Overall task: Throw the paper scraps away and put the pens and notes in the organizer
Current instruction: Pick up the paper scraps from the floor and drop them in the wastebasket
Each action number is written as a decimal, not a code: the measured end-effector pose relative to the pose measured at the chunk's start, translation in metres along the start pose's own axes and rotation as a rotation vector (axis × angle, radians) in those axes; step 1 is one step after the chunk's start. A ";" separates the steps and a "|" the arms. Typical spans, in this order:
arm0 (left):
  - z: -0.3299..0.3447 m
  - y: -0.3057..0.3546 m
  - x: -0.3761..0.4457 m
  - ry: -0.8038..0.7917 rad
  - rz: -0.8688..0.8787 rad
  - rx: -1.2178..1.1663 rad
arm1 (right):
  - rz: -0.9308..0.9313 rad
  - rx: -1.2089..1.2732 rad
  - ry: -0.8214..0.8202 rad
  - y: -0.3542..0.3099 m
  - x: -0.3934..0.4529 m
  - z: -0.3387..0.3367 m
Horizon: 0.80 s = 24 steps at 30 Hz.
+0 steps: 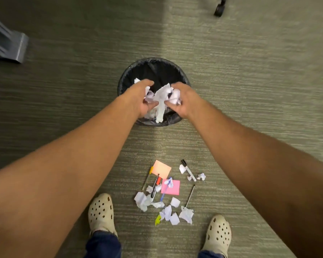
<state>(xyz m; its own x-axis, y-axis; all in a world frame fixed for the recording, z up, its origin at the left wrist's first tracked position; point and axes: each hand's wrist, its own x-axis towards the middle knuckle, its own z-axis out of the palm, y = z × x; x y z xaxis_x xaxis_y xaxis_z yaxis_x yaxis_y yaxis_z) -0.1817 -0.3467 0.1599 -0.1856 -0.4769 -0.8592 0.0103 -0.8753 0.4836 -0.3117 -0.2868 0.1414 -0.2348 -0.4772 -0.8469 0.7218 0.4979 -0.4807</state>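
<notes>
My left hand (141,97) and my right hand (181,101) are both over the black-lined trash bin (127,79), gripping a wad of white paper scraps (161,98) between them. A strip of paper hangs down from the wad over the bin's near rim. On the carpet between my feet lie more white scraps (168,211), an orange note (161,169), a pink note (172,188), a yellow-green scrap (158,219) and several pens, among them a black-capped marker (188,170) and a thin black pen (190,195). No organizer is in view.
A grey furniture foot (9,45) stands at the left edge. A black chair caster (219,8) is at the top right. My feet in cream clogs (101,213) (219,233) flank the pile on the green-grey carpet.
</notes>
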 end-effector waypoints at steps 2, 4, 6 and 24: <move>-0.001 0.005 0.003 -0.041 -0.063 -0.016 | 0.033 -0.053 -0.014 -0.005 0.005 -0.001; -0.004 0.007 0.000 -0.053 -0.098 -0.044 | 0.042 -0.046 -0.026 -0.006 0.005 -0.005; -0.008 0.005 0.000 -0.092 -0.098 -0.104 | 0.036 -0.017 -0.012 -0.004 0.007 -0.016; -0.115 -0.273 0.043 -0.097 -0.078 0.754 | -0.089 -0.989 0.268 0.235 0.037 -0.247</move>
<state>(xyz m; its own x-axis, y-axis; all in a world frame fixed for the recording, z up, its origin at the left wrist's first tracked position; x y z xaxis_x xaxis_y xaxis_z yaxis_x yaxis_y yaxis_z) -0.0799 -0.1374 -0.0286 -0.2440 -0.3761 -0.8939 -0.6736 -0.5974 0.4352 -0.3118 -0.0086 -0.0592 -0.4862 -0.4251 -0.7635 -0.1364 0.8999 -0.4142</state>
